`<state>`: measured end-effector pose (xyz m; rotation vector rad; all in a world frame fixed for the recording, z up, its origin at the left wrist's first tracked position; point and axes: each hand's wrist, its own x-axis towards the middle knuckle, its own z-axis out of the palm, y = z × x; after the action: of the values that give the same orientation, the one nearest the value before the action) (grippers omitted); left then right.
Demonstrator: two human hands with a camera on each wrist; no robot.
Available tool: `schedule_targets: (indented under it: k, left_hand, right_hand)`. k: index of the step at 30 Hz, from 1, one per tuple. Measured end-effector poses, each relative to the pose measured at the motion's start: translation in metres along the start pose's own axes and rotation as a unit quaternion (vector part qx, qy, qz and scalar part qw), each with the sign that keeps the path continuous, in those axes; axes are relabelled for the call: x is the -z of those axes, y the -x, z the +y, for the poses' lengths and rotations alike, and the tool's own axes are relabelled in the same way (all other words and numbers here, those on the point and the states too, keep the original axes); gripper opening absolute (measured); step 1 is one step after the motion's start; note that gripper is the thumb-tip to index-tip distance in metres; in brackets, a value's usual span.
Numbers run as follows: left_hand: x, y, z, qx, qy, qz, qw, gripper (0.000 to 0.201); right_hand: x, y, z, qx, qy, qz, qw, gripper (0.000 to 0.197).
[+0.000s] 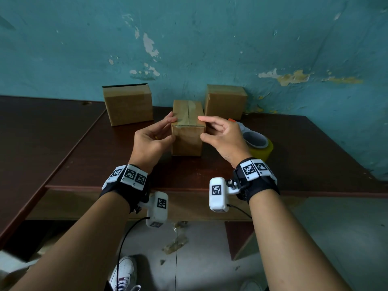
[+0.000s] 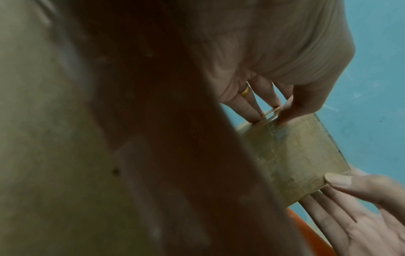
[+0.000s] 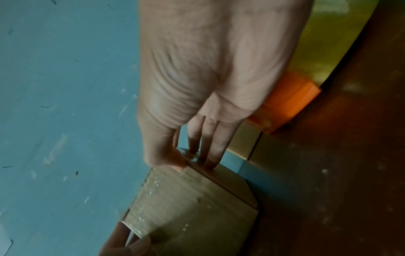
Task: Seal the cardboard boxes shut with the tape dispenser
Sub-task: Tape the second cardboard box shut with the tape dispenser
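Note:
A small cardboard box (image 1: pixel 188 139) stands on the dark wooden table (image 1: pixel 100 156), with tape running along its top seam. My left hand (image 1: pixel 172 128) pinches its upper left corner, thumb on the front face and fingers on the side. At the upper right corner my right hand (image 1: pixel 201 127) holds it the same way. The left wrist view shows the box (image 2: pixel 291 161) between the left hand (image 2: pixel 270 118) and the right thumb. In the right wrist view the right hand (image 3: pixel 190 162) grips the box (image 3: pixel 192 207). The tape dispenser (image 1: pixel 259 143), orange and white with a yellowish roll, lies behind my right hand.
Two more cardboard boxes stand by the blue wall, one at the back left (image 1: pixel 128 103) and one at the back right (image 1: pixel 225 100). The table's front edge (image 1: pixel 189 189) runs just under my wrists. Tape scraps (image 1: pixel 175 242) lie on the floor below.

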<state>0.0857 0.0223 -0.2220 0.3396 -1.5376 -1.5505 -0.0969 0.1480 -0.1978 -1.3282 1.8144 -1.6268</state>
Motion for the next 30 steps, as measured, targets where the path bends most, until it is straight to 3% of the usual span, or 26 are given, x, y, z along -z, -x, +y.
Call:
schedule_targets:
  k: [9,14,21,30]
  left_hand:
    - [-0.001,-0.008,-0.001,0.041,0.058,0.039,0.997,0.02]
    - [-0.006,-0.009,0.005,0.026,-0.003,0.073,0.997,0.024]
    - [-0.004,-0.007,0.004,0.007,-0.006,0.043,0.999,0.024]
    - [0.001,-0.007,-0.004,-0.008,-0.007,0.022,1.0,0.03]
  right_hand:
    - [0.004,0.001,-0.007,-0.031,-0.087,-0.005,0.996,0.031]
    - [0.002,0.001,-0.01,-0.042,-0.079,0.009,0.996,0.023]
    - [0.002,-0.003,0.003,-0.014,-0.033,0.007,0.999,0.039]
    - [0.006,-0.005,0.011,0.008,-0.036,-0.007,0.999,0.042]
